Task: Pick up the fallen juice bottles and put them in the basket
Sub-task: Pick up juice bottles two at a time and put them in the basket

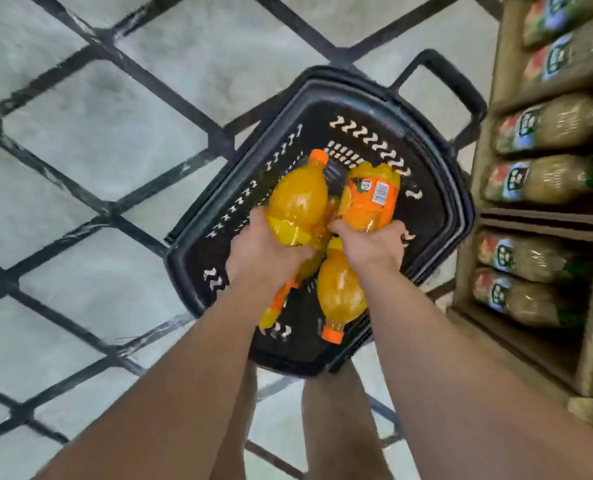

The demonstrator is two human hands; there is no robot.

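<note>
A black plastic basket stands on the tiled floor right below me. My left hand grips an orange juice bottle by its lower body, cap pointing away, over the basket. My right hand grips a second orange juice bottle with an orange label, held bottom end away from me. Two more orange bottles lie inside the basket: one under my right wrist with its cap toward me, another partly hidden under my left wrist.
A wooden shelf unit stands close on the right, stacked with lying bottles of pale juice. The basket's handle sticks out at its far side. Grey floor tiles with dark joints spread to the left. My legs are below the basket.
</note>
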